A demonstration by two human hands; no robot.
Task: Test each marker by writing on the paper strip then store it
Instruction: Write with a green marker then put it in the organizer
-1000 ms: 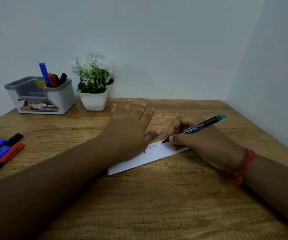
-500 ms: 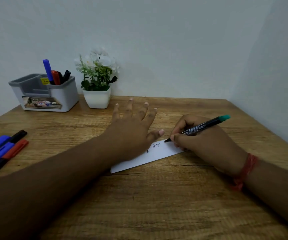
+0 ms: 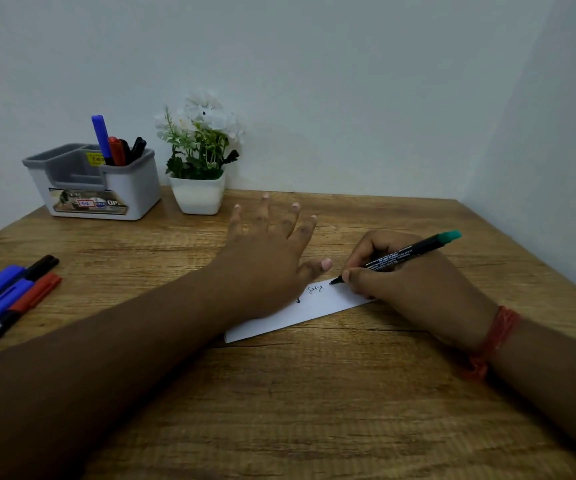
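Hands: my left hand [image 3: 269, 261] flat on the paper strip [image 3: 314, 308]; right hand [image 3: 404, 282] grips the green-capped marker [image 3: 400, 255], mid-test. Four markers [image 3: 117, 147] stored in the organizer [image 3: 130, 188]; several markers [image 3: 9, 299] wait at the table's [image 3: 314, 410] left edge.

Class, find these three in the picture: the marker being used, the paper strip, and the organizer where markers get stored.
marker [image 3: 404, 253], head view, middle of its black barrel.
paper strip [image 3: 317, 308], head view, bare white part below the writing.
organizer [image 3: 134, 188], head view, front wall of its tall compartment.
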